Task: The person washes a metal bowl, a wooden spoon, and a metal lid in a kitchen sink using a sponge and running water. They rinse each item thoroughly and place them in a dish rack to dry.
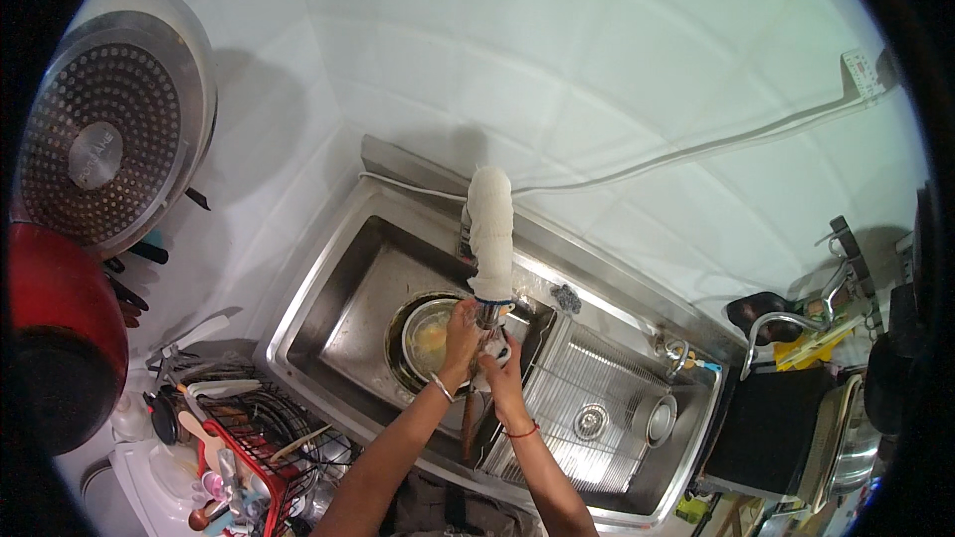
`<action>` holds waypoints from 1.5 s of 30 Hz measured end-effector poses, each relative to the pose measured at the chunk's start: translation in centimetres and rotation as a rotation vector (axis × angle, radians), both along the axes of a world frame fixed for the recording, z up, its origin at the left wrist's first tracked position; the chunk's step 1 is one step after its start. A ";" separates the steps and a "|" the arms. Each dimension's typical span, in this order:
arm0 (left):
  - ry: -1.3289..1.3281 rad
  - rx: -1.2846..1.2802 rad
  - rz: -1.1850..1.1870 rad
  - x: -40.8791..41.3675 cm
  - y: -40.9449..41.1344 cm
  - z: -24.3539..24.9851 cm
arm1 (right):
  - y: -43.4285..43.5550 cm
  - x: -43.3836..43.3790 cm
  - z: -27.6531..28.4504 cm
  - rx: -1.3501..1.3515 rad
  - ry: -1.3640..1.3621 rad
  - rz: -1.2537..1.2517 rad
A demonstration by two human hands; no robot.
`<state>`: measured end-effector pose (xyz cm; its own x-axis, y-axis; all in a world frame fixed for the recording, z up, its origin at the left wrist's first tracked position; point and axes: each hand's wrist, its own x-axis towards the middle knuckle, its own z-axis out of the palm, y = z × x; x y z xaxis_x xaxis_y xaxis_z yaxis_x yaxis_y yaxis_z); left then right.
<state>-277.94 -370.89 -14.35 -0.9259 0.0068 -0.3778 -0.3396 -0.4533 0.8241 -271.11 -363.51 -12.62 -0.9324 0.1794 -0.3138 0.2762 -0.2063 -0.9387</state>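
Note:
My left hand [461, 343] is just under the metal mouth [489, 315] of a tap whose body is wrapped in white cloth [491, 235]. My right hand [501, 373] grips a small white and dark object [495, 349] close beside it. What the object is cannot be made out, and whether my left fingers also hold it is unclear. Below my left hand, a round bowl [418, 339] with yellowish pieces in liquid sits in the left sink basin [358, 313], inside a wider dark-rimmed vessel. A brown stick-like thing [468, 429] stands near my wrists.
A wire rack [556, 388] lies in the right basin, with small stacked bowls [659, 421] at its right side. Metal scouring wool [565, 298] rests on the back ledge. A crowded dish rack [254, 425] stands left. Pans [112, 142] hang on the left wall.

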 end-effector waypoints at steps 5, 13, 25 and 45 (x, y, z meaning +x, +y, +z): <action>-0.045 0.031 0.028 0.6 -0.6 0.3 | 0.4 -2.8 -2.1 0.329 0.240 -0.084; 0.052 -0.166 0.111 0.7 -2.7 1.1 | -0.5 -6.5 -0.5 0.129 0.105 0.060; 0.306 -0.392 0.209 1.0 -0.7 4.9 | -0.4 -7.1 1.9 -0.398 -0.206 -0.090; 0.031 -0.119 0.097 1.0 -0.3 0.7 | -0.8 -2.0 2.0 -0.044 -0.071 -0.114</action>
<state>-276.93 -371.16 -13.66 -0.9314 -0.1262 -0.3413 -0.2722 -0.3809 0.8836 -273.08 -364.32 -10.59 -0.8818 0.2674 -0.3886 0.3144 -0.2809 -0.9068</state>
